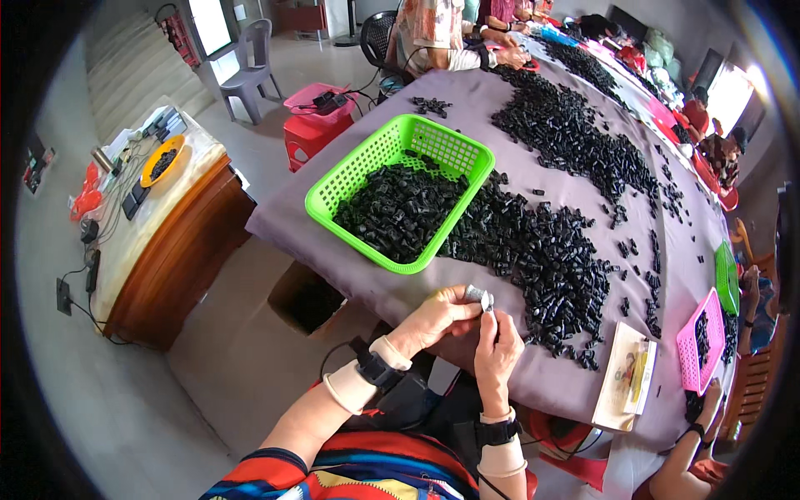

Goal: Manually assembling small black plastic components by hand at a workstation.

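My left hand [437, 318] and my right hand [497, 348] meet at the near edge of the table. Both are closed in a pinch on a small silvery-white piece [478, 295]; its kind is too small to make out. Just beyond my fingers, small black plastic parts [542, 258] lie in a dense heap on the cloth. A bright green perforated basket [400, 265], partly filled with the same black parts, stands ahead and to the left of my hands.
A mauve cloth covers the table [533, 375]. A booklet [621, 379] with a yellow item lies to the right. Co-workers sit around the table; one hand [713, 396] is near a pink basket [688, 354]. A cardboard box [307, 298] stands on the floor, a wooden cabinet [179, 250] farther left.
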{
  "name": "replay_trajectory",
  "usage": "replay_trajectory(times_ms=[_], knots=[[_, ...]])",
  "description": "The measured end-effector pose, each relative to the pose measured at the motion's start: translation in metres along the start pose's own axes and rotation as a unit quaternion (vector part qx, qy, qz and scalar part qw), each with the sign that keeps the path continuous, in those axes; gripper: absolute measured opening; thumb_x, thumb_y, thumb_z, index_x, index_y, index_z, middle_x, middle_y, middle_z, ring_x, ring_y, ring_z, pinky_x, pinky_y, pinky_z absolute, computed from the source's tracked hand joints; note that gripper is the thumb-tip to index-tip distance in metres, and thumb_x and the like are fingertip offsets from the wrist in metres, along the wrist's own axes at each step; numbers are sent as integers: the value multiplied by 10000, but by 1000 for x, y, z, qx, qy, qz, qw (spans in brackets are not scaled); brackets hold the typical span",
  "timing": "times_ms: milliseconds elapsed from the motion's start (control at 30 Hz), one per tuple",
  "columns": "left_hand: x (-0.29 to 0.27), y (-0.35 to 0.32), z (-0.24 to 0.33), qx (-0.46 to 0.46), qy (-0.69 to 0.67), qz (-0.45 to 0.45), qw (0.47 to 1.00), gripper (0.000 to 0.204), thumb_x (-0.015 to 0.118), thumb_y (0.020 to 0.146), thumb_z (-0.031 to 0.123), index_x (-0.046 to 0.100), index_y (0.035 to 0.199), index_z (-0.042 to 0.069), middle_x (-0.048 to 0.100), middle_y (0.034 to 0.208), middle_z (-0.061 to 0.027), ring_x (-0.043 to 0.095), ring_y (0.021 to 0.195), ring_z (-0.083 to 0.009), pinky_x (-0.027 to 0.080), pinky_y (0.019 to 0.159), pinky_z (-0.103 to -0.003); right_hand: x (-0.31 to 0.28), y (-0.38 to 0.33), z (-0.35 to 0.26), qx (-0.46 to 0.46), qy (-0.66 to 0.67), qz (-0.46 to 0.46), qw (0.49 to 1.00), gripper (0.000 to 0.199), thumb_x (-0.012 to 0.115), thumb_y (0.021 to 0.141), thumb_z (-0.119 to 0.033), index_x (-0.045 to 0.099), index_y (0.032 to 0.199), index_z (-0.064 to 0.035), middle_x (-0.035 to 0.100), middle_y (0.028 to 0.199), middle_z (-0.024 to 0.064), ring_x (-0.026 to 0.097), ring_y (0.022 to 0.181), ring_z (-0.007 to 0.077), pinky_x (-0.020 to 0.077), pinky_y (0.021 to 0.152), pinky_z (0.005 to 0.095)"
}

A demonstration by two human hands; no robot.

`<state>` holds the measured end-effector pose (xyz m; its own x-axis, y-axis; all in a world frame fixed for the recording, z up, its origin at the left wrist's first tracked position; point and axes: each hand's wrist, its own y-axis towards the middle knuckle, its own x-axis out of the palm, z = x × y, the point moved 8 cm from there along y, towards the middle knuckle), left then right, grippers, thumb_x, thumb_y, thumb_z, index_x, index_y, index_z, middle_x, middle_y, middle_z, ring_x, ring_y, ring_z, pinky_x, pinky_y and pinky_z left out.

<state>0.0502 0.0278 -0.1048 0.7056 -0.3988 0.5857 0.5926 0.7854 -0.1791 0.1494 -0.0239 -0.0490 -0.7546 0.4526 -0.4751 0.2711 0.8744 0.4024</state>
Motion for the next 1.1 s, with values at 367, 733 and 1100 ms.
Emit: replay_trajectory(times_ms=[367,733,1100], knots=[[-4,-39,159,220,221,189,931,199,610,813,56,601,1010,32,568,714,-3,505,557,-55,412,496,-197,-3,-8,34,123,170,13,978,159,545,896,-152,585,865,0,518,619,27,430,560,80,376,522,237],[30,-7,61,139,377,95,911,179,591,833,29,626,1009,42,570,719,65,471,571,0,386,508,-161,-34,7,22,128,367,62,919,200,500,929,-171,590,923,7,437,620,-65,358,547,17,289,501,171],[92,14,8,194,537,41,820,143,619,756,31,608,898,20,573,785,-129,583,667,-259,461,606,-325,-74,-12,70,167,351,146,910,245,476,949,-225,587,927,-8,432,605,-62,324,529,1,244,470,156]])
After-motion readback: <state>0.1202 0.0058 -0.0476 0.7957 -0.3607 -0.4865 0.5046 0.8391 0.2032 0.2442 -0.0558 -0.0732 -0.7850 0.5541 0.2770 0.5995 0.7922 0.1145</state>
